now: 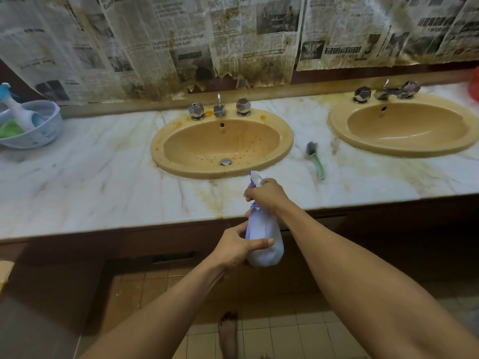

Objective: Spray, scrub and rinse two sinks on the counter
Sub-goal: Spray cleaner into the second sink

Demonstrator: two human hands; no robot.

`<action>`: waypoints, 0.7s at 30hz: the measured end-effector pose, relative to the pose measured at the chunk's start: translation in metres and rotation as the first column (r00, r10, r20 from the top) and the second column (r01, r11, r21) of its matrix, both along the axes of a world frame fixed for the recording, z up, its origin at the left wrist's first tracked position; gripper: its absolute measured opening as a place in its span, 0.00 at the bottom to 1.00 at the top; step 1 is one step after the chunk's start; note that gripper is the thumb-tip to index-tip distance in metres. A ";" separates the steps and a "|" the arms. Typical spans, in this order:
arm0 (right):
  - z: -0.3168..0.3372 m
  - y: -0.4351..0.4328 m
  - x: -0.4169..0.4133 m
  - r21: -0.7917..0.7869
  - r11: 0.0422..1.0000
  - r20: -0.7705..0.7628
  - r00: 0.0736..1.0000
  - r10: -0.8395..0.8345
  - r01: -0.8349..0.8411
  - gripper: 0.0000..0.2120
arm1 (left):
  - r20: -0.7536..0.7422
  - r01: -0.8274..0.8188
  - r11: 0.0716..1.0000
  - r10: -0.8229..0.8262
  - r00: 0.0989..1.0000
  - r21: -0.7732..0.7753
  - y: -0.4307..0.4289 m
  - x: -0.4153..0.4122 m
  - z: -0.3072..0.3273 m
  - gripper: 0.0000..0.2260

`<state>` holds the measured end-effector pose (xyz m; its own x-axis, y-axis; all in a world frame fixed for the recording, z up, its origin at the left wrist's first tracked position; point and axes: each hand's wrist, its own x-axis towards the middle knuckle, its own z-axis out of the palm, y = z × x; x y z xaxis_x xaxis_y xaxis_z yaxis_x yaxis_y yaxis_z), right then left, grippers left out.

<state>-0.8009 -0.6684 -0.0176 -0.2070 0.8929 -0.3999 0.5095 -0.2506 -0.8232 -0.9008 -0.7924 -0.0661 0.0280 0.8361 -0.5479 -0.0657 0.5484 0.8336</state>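
At frame centre, head view, just in front of the counter (90, 177) edge, you hold the spray bottle (263, 244) w/ both hands. Bottle spec: pale lilac body, base toward you, nozzle pointing to 12 o'clock, tilted fwd. Its head overlaps the counter's front strip. Its body shows against the cabinet front (129, 244).

R hand (265, 194): fingers curled round the neck and trigger head at the bottle's top. Trigger squeeze: cannot tell, fingers hide it.

L hand (234, 247): wrapped round the lower body from 9 o'clock. Thumb lies across the front face; other fingers mostly hidden behind.

L sink (160, 151): tan oval bowl at 12 o'clock of the nozzle, near it. Brown specks and streaks mark the bowl wall; drain sits at the bowl's 6 o'clock. Two faceted chrome knobs (196, 110) w/ a spout (219, 108) between stand at the rim's 12 o'clock.

R sink (337, 125): same type, at 2 o'clock of frame, well apart from the bottle; fewer marks visible.

Between the sinks, flat on the counter, lies the brush (315, 160), just beside the L sink rim at its 3 o'clock, apart from both hands. Dark bristles at 12 o'clock end, green handle at 6 o'clock end.

At 9 o'clock frame edge a pale blue basin (51, 125) holds a leaning white bottle (19, 112) and a green item (10, 128). Stained newspaper (181, 35) covers the wall at 12 o'clock. One bare foot (228, 332) stands on floor tiles at 6 o'clock.
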 end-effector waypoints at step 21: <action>-0.014 -0.007 -0.006 0.093 0.995 -0.034 0.999 -0.027 0.030 0.04 | -0.060 0.002 1.000 -0.001 0.998 0.006 -0.002 -0.005 -0.007 0.33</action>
